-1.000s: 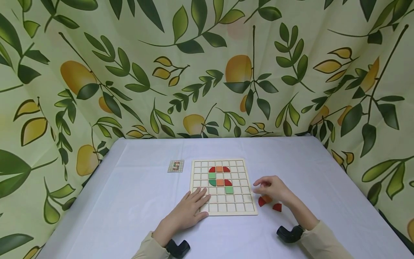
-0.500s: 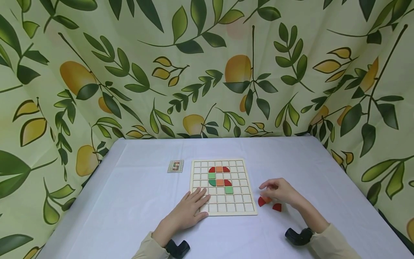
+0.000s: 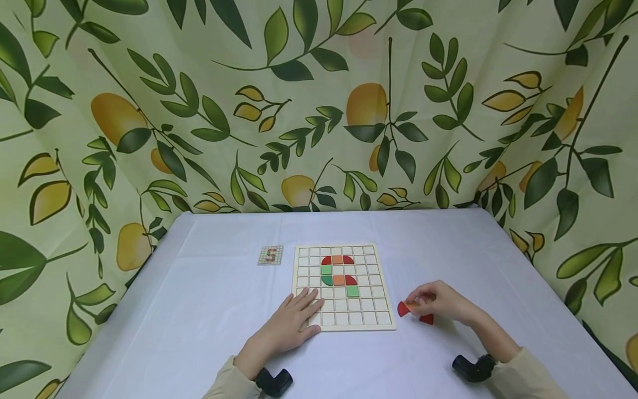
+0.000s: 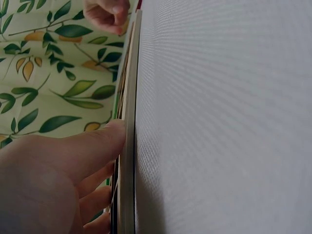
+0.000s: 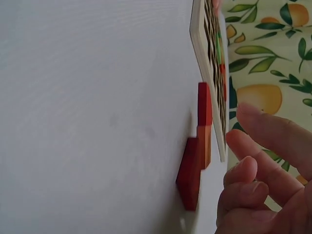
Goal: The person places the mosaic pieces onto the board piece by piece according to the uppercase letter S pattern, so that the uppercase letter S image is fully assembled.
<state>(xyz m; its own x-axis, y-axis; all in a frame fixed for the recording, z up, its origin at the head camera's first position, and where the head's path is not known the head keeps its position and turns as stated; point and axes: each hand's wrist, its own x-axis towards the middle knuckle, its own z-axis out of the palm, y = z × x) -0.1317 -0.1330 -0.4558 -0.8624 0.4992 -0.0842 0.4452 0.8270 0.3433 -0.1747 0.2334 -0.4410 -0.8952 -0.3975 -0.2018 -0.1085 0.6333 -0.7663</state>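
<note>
My left hand [image 3: 294, 321] lies spread on the front left corner of a pale wooden grid board [image 3: 369, 317], its thumb [image 4: 105, 146] along the near edge. Several red, orange and green pieces [image 3: 339, 280] sit in the grid's cells. To the right of the board, my right hand [image 3: 441, 302] hovers low over loose pieces, its fingers loosely bent with nothing seen between them. Below it on the cloth are an orange block [image 5: 204, 146], a red piece [image 5: 204, 105] touching it, and another red quarter-round piece [image 5: 189, 175]. In the head view, the fingers partly cover these.
A small card [image 3: 270, 255] with a coloured grid pattern lies left of the board. White cloth [image 3: 199, 288] covers the table, and a leaf-and-fruit patterned curtain [image 3: 319, 111] stands behind it. Each wrist wears a black device [image 3: 274, 382].
My right hand has drawn back from the board's right edge, moving right and down until it overlaps the loose pieces. My left hand stays where it was.
</note>
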